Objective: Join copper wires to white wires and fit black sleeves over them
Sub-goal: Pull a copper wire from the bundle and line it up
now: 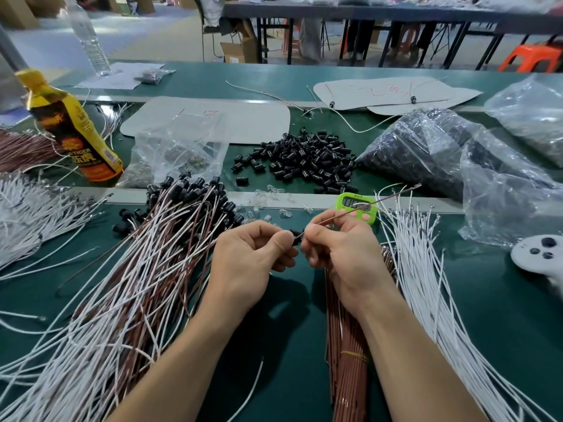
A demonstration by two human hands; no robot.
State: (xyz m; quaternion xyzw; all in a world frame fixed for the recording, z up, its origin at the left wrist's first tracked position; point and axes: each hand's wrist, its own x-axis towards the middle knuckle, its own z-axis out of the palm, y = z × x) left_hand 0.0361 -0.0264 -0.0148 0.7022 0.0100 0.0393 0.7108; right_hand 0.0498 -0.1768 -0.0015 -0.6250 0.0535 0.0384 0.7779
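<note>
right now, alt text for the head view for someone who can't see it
Over a green table, the left hand pinches a small black sleeve and the right hand pinches a copper wire at it. Sleeved wire pairs lie left, white wires right, loose sleeves beyond.

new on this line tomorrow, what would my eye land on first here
At centre, the left hand pinches a black sleeve while the right hand holds a copper wire to it. A heap of sleeved wires sprawls to the left, and a pile of loose sleeves lies beyond the hands.
</note>
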